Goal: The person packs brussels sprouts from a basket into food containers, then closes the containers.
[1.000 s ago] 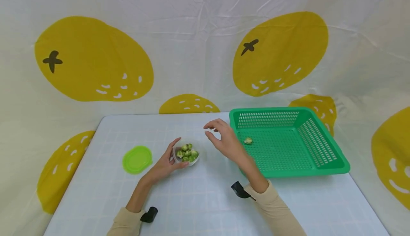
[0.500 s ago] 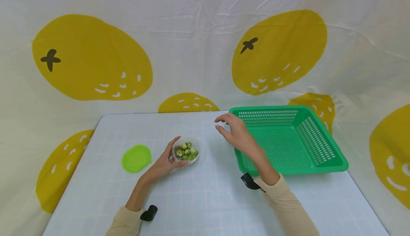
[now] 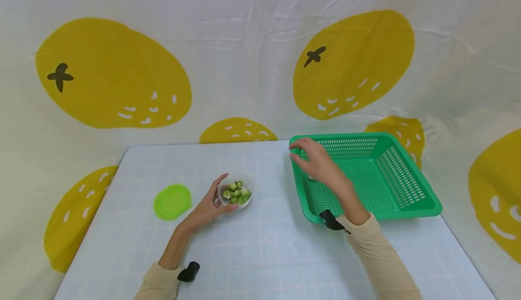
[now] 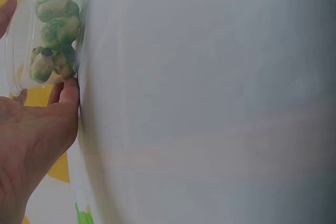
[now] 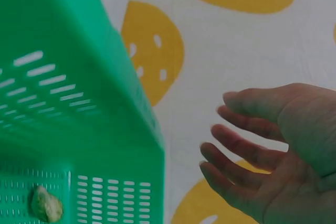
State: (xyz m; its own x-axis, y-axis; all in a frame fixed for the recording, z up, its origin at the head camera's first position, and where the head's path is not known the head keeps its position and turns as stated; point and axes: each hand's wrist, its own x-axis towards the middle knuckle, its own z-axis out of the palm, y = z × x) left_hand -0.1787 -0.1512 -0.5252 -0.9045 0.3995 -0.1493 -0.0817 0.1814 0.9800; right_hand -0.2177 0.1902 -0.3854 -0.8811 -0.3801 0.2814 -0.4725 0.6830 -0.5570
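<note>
My left hand (image 3: 209, 207) holds a clear plastic tub (image 3: 249, 182) upright on the table, thumb on the near side and fingers behind. Several Brussels sprouts (image 3: 234, 192) lie in the tub; through its wall the left wrist view also shows the sprouts (image 4: 58, 30). Over the left end of the green basket (image 3: 366, 214) is my right hand (image 3: 319, 162), fingers loosely bent, nothing in it. One Brussels sprout (image 5: 47, 204) rests on the basket floor, mostly hidden by that hand in the head view.
A lime-green lid (image 3: 172, 202) lies flat on the table (image 3: 244, 254), left of the tub. Behind the table hangs a pale curtain (image 3: 240, 73) printed with large yellow fruits.
My right hand has moved right, from between tub and basket to above the basket's left side, covering most of the sprout there. The left hand and tub have stayed in place.
</note>
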